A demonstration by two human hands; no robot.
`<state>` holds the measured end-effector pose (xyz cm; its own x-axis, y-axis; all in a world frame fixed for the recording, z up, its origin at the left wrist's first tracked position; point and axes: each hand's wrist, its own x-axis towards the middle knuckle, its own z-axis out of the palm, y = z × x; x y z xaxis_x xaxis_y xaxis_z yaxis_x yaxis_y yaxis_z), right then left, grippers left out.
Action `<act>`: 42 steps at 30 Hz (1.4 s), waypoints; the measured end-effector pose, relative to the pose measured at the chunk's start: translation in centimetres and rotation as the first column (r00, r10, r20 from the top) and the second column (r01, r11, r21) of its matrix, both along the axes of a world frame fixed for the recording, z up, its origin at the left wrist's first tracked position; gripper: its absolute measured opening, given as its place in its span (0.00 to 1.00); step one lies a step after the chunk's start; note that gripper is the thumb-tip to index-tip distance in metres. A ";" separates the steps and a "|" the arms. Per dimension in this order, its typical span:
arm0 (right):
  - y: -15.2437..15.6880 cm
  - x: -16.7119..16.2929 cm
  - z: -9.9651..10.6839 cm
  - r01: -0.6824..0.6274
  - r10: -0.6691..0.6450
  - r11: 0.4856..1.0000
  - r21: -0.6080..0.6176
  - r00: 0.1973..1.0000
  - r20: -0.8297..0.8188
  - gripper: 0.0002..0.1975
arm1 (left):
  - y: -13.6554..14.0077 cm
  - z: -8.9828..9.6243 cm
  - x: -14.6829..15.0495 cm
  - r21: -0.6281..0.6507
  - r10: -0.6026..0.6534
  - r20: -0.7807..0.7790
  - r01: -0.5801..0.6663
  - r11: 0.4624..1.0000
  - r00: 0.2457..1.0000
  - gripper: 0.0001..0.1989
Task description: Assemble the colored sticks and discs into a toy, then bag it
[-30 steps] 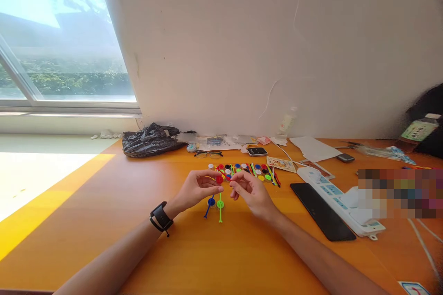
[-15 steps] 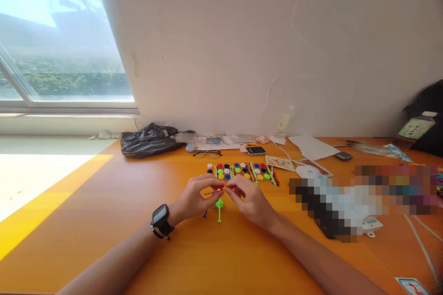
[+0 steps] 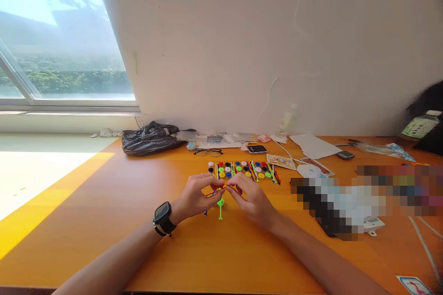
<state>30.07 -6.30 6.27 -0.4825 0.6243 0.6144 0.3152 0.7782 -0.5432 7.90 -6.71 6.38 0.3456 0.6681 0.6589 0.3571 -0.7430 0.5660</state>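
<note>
Red stick (image 3: 218, 190), hands (image 3: 196, 193) now closer

Below the grip spreads a wooden table (image 3: 166, 258), behind which rises a pale, faintly marked wall (image 3: 214, 46), and well left of the grip a window (image 3: 69, 41) onto greenery (image 3: 79, 78) stands above a yellow band of sunlight (image 3: 65, 184).

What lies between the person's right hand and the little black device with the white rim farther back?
In the head view, rows of coloured discs and thin sticks lie between the right hand and the black device.
</note>
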 end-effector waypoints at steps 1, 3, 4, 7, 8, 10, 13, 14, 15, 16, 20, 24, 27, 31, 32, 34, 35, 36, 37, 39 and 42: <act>0.0 0.0 0.0 0.001 -0.001 1.000 0.000 1.000 -0.003 0.07 | -0.1 0.1 0.1 0.000 -0.004 -0.002 0.004 1.000 1.000 0.07; -0.1 0.0 0.1 0.001 -0.001 1.000 -0.002 1.000 0.001 0.07 | -0.2 0.4 0.1 -0.003 -0.015 -0.002 0.015 1.000 1.000 0.07; -0.1 0.0 0.2 0.001 -0.001 1.000 -0.001 1.000 0.006 0.08 | -0.3 0.6 0.1 -0.009 -0.022 0.003 0.022 1.000 1.000 0.07; -0.1 0.1 0.3 0.004 -0.004 1.000 0.021 1.000 0.004 0.08 | -0.6 1.8 0.0 -0.073 -0.086 0.039 0.089 0.993 0.995 0.10; -0.1 0.1 0.3 0.005 -0.005 1.000 0.029 1.000 -0.002 0.08 | -0.7 2.3 -0.2 -0.117 -0.122 0.054 0.127 0.985 0.991 0.12; 0.0 0.2 0.3 0.006 -0.006 0.999 0.042 1.000 -0.013 0.09 | -0.9 3.2 -0.4 -0.227 -0.168 0.118 0.191 0.955 0.979 0.14; 0.2 0.3 0.2 0.003 -0.002 0.999 0.044 1.000 -0.026 0.09 | -0.9 4.1 -0.7 -0.427 -0.219 0.224 0.298 0.854 0.950 0.17; 0.3 0.3 0.1 0.001 0.001 0.999 0.045 1.000 -0.031 0.09 | -0.8 4.2 -0.7 -0.469 -0.237 0.259 0.337 0.816 0.936 0.18; 0.3 0.3 0.1 -0.003 0.005 0.999 0.048 0.999 -0.032 0.10 | -0.7 4.3 -0.7 -0.495 -0.253 0.292 0.372 0.785 0.922 0.19; 0.3 0.3 0.0 -0.004 0.005 0.999 0.054 1.000 -0.031 0.10 | -0.6 4.3 -0.7 -0.507 -0.267 0.318 0.401 0.763 0.910 0.19; 0.2 0.5 0.3 0.149 -0.140 0.984 0.099 0.986 -0.096 0.13 | -0.2 4.0 -0.6 -0.510 -0.262 0.360 0.424 0.748 0.896 0.18; 0.0 1.3 0.8 0.180 -0.174 0.983 0.047 0.979 -0.103 0.19 | 0.2 3.5 -0.8 -0.503 -0.209 0.348 0.370 0.781 0.914 0.17; 0.0 1.6 0.6 0.125 -0.125 0.992 0.000 0.989 -0.079 0.22 | 0.5 2.9 -1.0 -0.490 -0.161 0.317 0.306 0.816 0.935 0.17; 0.1 1.4 0.2 0.035 -0.036 0.994 -0.105 0.999 -0.009 0.18 | 1.0 2.4 -1.3 -0.464 -0.137 0.339 0.292 0.836 0.931 0.16; 0.2 1.5 0.1 0.023 -0.024 0.990 -0.136 1.000 -0.005 0.20 | 1.0 2.4 -1.3 -0.459 -0.130 0.352 0.292 0.839 0.927 0.16; 0.3 1.7 0.1 0.031 -0.043 0.983 -0.182 0.997 -0.067 0.29 | 1.2 2.2 -1.4 -0.455 -0.116 0.372 0.290 0.842 0.921 0.15; 0.4 1.9 0.2 0.045 -0.068 0.980 -0.193 0.991 -0.115 0.31 | 1.3 2.2 -1.4 -0.455 -0.111 0.376 0.288 0.843 0.920 0.15; 0.5 2.0 0.3 0.057 -0.088 0.979 -0.198 0.985 -0.152 0.31 | 1.3 2.2 -1.4 -0.454 -0.108 0.379 0.286 0.844 0.919 0.15; 0.6 2.2 0.4 0.060 -0.094 0.979 -0.195 0.981 -0.168 0.32 | 1.4 2.1 -1.5 -0.452 -0.106 0.381 0.285 0.845 0.918 0.15; 0.7 2.3 0.6 0.059 -0.088 0.983 -0.171 0.983 -0.161 0.32 | 1.4 2.1 -1.5 -0.450 -0.102 0.382 0.282 0.847 0.918 0.15; 0.5 2.0 0.8 0.055 -0.070 0.988 -0.141 0.992 -0.102 0.30 | 1.5 2.0 -1.5 -0.454 -0.091 0.379 0.271 0.849 0.921 0.16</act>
<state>32.05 -5.75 7.03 -0.3764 0.7333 0.5663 0.2956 0.6743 -0.6767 6.43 -5.24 8.41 0.3147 0.8787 0.3588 -0.0308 -0.3684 0.9292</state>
